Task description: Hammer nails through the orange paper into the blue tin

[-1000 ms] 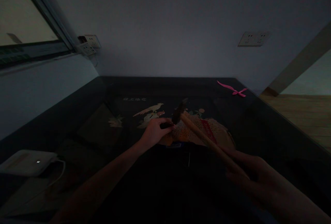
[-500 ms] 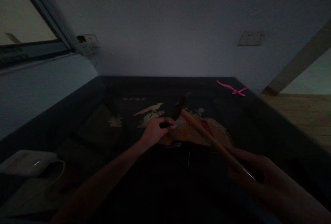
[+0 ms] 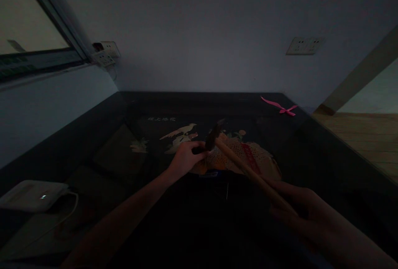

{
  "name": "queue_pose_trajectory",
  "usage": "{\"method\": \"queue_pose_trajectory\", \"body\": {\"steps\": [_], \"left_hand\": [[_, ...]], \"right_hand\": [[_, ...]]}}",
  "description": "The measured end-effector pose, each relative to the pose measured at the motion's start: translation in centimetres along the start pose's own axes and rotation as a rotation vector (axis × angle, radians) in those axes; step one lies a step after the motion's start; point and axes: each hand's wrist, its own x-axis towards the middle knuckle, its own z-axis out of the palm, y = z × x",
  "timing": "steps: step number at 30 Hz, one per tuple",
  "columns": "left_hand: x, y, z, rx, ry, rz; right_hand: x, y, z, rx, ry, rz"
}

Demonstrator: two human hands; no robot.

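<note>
My right hand (image 3: 298, 211) is wrapped round the wooden handle of a hammer (image 3: 241, 163). The dark hammer head (image 3: 214, 135) is right at the fingertips of my left hand (image 3: 188, 157). Thumb and forefinger of that hand are pinched together; what sits between them is too small and dark to make out. Beneath the hammer, on the dark table, lies a tan and orange piece dotted with holes (image 3: 228, 155), crossed by a red band (image 3: 251, 158). My left hand rests at its left end.
The dark glossy table (image 3: 192, 101) carries pictures of birds and flowers. A pink ribbon (image 3: 281, 108) lies at the back right. To the left is a white device (image 3: 39, 194) with a cable. Wall sockets (image 3: 303, 46) and a window frame (image 3: 43, 55) are beyond.
The hammer head has come down and slightly left, closer to my left fingertips. My right hand has tipped with it; my left hand stays in place.
</note>
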Motion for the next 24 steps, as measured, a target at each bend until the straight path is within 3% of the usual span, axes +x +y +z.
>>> {"method": "queue_pose_trajectory", "body": {"steps": [14, 19, 24], "left_hand": [[-0.01, 0.43, -0.03, 0.012, 0.002, -0.007], [0.05, -0.01, 0.14, -0.008, 0.019, 0.015], [0.01, 0.20, 0.02, 0.000, -0.002, -0.009]], "right_hand": [[0.51, 0.09, -0.51, -0.097, -0.053, -0.085], [0.18, -0.18, -0.37, -0.047, 0.009, -0.057], [-0.03, -0.67, -0.02, -0.057, -0.021, -0.040]]}}
